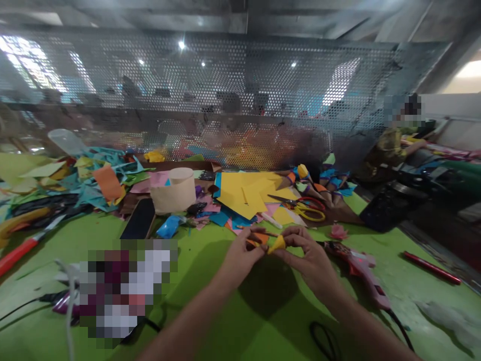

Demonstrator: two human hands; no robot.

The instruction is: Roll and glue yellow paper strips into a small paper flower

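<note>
A small curled piece of yellow paper (278, 244) is pinched between my two hands above the green table. My left hand (242, 253) has thumb and fingertips closed at its left end. On the other side, my right hand (306, 250) grips it between thumb and fingers. A thin wooden stick (271, 233) runs across behind the fingertips; I cannot tell which hand, if either, holds it. Yellow-and-red scissors (310, 209) lie partly spread just beyond my hands. Right of my right hand rests a pink glue gun (364, 273) with a black cord.
Yellow paper sheets (240, 193) and coloured scraps spread along the back, beside a cardboard ring (175, 193). A phone (138, 219) lies at left, with a red-handled cutter (22, 255) farther left. A red pen (431, 267) is at right. A perforated metal screen (225, 100) stands behind.
</note>
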